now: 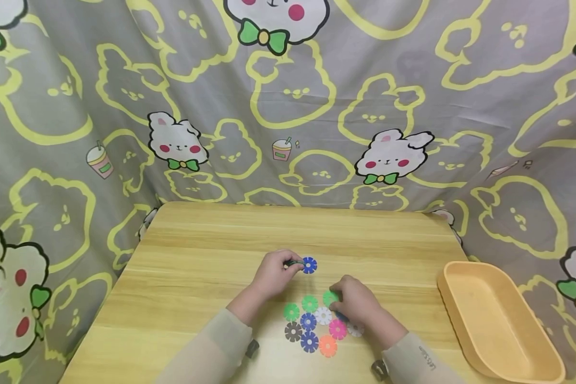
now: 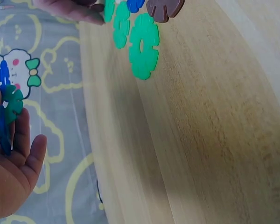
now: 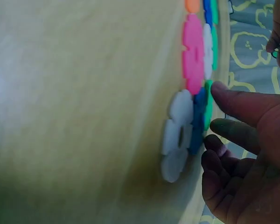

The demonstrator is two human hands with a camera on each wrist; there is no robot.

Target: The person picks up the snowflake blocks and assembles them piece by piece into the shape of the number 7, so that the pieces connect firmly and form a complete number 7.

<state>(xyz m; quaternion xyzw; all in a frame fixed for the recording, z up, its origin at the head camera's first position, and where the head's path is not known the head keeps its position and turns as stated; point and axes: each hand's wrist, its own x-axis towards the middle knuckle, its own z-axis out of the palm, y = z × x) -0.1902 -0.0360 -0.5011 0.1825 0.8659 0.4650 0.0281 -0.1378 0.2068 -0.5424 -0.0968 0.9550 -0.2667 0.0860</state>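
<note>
1. Head: the left hand (image 1: 273,274) pinches joined discs (image 1: 305,262) above the tabletop (image 1: 197,277); the right hand (image 1: 357,301) is at a green disc (image 1: 327,297) lying below.
2. Left wrist: the joined discs (blue and green) appear interlocked; a loose pinch could let them twist or slip.
3. Right wrist: the fingers (image 3: 233,134) stand slightly apart at the green disc (contact cannot be confirmed). Careless closing could knock the adjacent blue disc (image 3: 197,126).

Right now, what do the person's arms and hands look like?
The left sleeve and right sleeve are pale beige, and the right one has dark lettering. A small dark piece shows by the left sleeve's end, another by the right's. The left hand and right hand have no gloves on.
</note>
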